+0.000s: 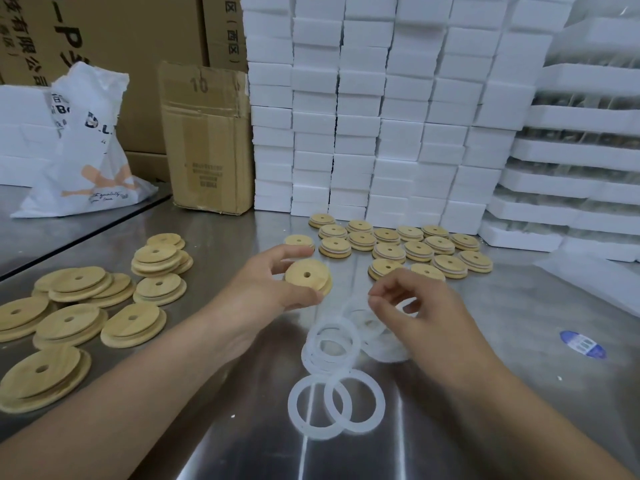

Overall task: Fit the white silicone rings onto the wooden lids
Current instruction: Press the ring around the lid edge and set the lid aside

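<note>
Head view: the left hand [263, 289] is seen clasped on a wooden lid [306, 277], thumb below and fingers over the top edge. The lid is tipped up with its stepped face outward, presumably so that the rim is offered for a ring. The right hand [419, 317] is held at 3 o'clock of the lid, fingers curled and tips drawn together. A pale blur is seen at the tips, but whether a ring is actually pinched cannot be told.

At 6 o'clock of the hands the white silicone rings [332, 344] are heaped, kept close, it is judged, so that each pick is short. Two overlapped rings [356, 405] are left nearer the body.

Bare lids [72, 306] are piled at 9 o'clock, on the left hand's side. Ringed lids [417, 251] are laid in rows at 1 o'clock, apart from the supply, likely so that done and undone are not mixed. Everything is carried on the steel table [519, 323]. Foam blocks [381, 116] are stacked at 12 o'clock, with a cardboard box [207, 140] at 11.
</note>
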